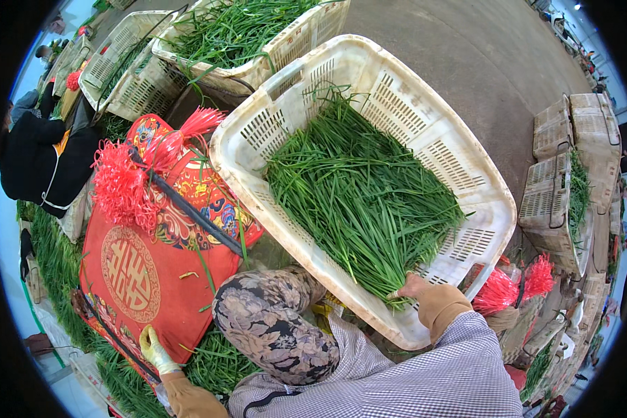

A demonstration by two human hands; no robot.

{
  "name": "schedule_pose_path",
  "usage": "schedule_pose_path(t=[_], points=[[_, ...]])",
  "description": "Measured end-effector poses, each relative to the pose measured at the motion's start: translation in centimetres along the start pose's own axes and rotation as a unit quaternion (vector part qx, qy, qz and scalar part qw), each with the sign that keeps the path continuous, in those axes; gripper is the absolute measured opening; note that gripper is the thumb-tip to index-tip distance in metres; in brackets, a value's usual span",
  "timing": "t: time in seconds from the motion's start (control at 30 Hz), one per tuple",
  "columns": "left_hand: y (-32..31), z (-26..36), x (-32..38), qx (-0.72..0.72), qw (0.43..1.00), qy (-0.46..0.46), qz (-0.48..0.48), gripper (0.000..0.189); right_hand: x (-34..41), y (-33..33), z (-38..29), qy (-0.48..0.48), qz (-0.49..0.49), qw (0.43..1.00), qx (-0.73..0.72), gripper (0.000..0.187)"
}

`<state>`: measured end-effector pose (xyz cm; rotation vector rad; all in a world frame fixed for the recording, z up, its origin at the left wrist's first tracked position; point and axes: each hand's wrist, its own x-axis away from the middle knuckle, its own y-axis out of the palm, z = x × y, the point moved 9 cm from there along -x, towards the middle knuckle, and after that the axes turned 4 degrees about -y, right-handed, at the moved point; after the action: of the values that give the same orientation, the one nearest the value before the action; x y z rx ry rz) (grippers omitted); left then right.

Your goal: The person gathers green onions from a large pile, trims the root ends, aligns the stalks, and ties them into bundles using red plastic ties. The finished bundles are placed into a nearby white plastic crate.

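A large off-white plastic crate (pixel 452 130) with slotted walls stands tilted before me, partly filled with long green leafy stalks (pixel 355 172), perhaps Chinese chives. My right hand (pixel 411 288) is inside its near end, fingers closed around the pale ends of a bunch. My left hand (pixel 157 351), in a pale, stained glove, is over the lower edge of a red patterned cloth cover (pixel 188 282); its fingertips curl together and no object shows between them. Bundles of red plastic ties (pixel 123 183) lie on the cloth beside a dark strap.
Crates with more greens (pixel 240 68) stand at the upper left, another stack (pixel 548 188) at the right. Loose greens (pixel 219 360) lie below the cloth by my knee. A person in dark clothing (pixel 47 157) is at the far left. More red ties (pixel 538 279) are right of my crate.
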<state>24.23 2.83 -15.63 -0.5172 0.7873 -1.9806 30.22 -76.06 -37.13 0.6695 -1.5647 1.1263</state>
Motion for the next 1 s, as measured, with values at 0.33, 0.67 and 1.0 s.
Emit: schedule_pose_path(t=[0.33, 0.67, 1.0], points=[[-0.2, 2.3, 0.4, 0.030, 0.999, 0.010, -0.043, 0.020, 1.7, -0.9, -2.6, -0.091, -0.013, 0.994, -0.056, 0.119], [0.3, 14.5, 3.1, 0.052, 0.986, 0.154, -0.024, 0.017, 1.2, 1.6, -2.4, -0.039, 0.026, 0.999, -0.024, 0.121], [24.7, 41.8, 35.0, 0.023, 0.650, 0.606, -0.457, 0.069, 1.7, -4.9, -4.6, -0.133, -0.078, 0.979, -0.136, 0.078]])
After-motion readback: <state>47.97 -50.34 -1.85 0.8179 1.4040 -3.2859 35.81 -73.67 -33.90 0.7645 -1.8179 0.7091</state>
